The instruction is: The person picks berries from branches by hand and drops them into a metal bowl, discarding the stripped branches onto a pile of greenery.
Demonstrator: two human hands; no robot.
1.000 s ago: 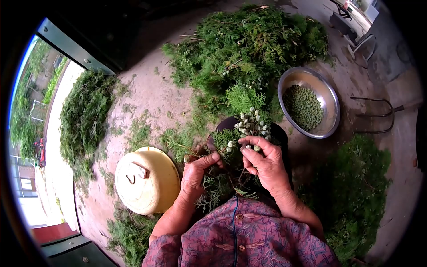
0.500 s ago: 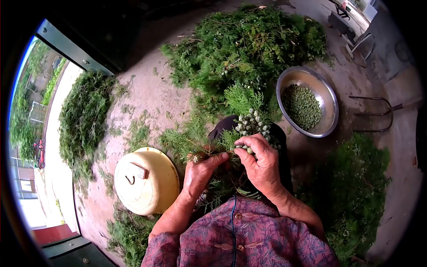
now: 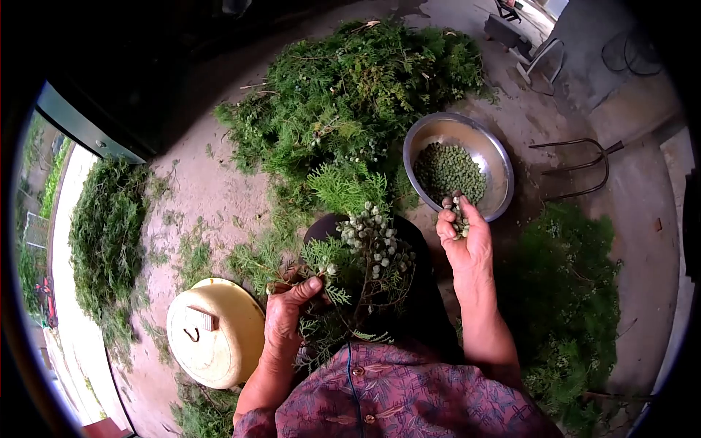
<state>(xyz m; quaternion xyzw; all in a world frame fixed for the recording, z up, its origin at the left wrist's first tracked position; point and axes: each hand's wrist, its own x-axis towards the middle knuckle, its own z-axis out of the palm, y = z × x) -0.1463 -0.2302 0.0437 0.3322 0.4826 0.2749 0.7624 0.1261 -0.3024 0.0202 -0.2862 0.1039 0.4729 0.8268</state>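
My left hand (image 3: pixel 286 310) is closed on a leafy evergreen branch (image 3: pixel 369 281) that lies across my lap. Clusters of pale green cones (image 3: pixel 372 237) hang on this branch, right of the hand. My right hand (image 3: pixel 467 237) is cupped with its fingers curled around several loose green cones (image 3: pixel 458 219), at the near rim of a metal basin (image 3: pixel 499 168). Inside the basin lies a heap of picked green cones (image 3: pixel 449 171).
A big pile of cut branches (image 3: pixel 350 95) lies ahead, with more greenery (image 3: pixel 109 241) at left and a dark heap (image 3: pixel 569 314) at right. An upturned yellow tub (image 3: pixel 219 343) stands by my left arm. A pitchfork head (image 3: pixel 584 164) rests right of the basin.
My right hand has left the branch and moved right to the basin, carrying cones. My left hand keeps hold of the branch. The whole view has shifted.
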